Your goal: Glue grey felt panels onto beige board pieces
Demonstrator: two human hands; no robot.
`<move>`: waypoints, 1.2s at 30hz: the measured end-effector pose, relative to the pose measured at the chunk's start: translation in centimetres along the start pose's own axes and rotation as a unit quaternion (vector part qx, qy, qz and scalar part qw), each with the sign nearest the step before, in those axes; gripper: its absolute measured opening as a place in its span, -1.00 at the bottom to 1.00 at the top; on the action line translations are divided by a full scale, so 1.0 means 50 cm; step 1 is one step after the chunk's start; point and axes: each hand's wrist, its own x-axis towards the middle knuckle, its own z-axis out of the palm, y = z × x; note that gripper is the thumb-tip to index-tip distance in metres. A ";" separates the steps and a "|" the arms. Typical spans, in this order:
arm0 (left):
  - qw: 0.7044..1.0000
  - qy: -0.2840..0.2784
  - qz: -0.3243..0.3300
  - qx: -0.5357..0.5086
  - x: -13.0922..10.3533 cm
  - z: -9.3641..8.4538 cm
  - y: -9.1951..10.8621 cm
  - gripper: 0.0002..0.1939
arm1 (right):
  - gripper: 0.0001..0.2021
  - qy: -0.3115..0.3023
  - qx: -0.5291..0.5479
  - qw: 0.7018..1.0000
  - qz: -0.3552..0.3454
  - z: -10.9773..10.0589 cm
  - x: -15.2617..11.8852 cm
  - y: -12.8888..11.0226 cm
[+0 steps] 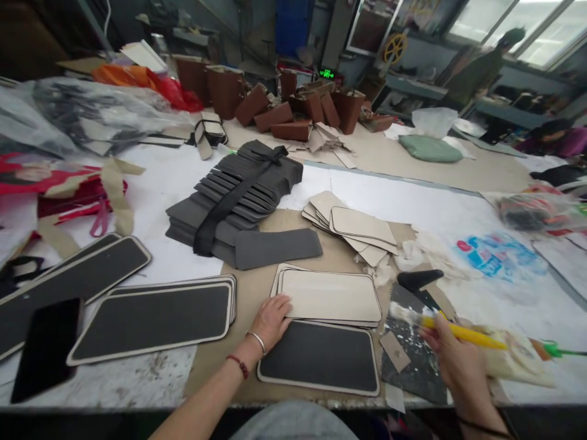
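Note:
At the lower left corner of a stack of cream panels with dark edges (332,296), my left hand (270,321) has its fingers closed together on the panel; whether the thumb is under it is hard to see. My right hand (458,357) grips a yellow-handled brush (463,333), its bristles white and pointing left. Beneath the brush lies a dark board (408,366) spotted with white, with a small beige tag (394,351) on it. Just below the cream stack is a dark grey panel with a cream border (321,357).
More bordered dark panels (156,321) and a black phone (46,348) lie left. Behind them sit a strapped bundle of grey pieces (238,195) and loose cream pieces (362,226). Brown boxy pieces (275,113) stand farther back. A person (477,73) stands at far right.

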 end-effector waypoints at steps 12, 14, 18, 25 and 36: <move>0.998 0.043 0.030 -0.023 -0.003 0.017 -0.015 -0.75 | -0.62 -0.222 0.156 0.961 0.060 0.420 -0.110 -0.027; 0.998 0.047 0.037 -0.019 -0.003 0.018 -0.017 -0.76 | -0.63 -0.219 0.154 0.961 0.066 0.429 -0.108 -0.025; 0.997 0.059 0.054 -0.004 -0.003 0.021 -0.021 -0.78 | -0.65 -0.217 0.150 0.961 0.079 0.437 -0.105 -0.028; 0.995 0.077 0.069 0.010 -0.002 0.025 -0.025 -0.80 | -0.68 -0.183 0.143 0.970 0.078 0.439 -0.095 -0.024; 0.992 0.083 0.090 0.042 -0.003 0.027 -0.040 -0.78 | -0.73 -0.111 0.075 0.988 0.076 0.379 -0.024 0.024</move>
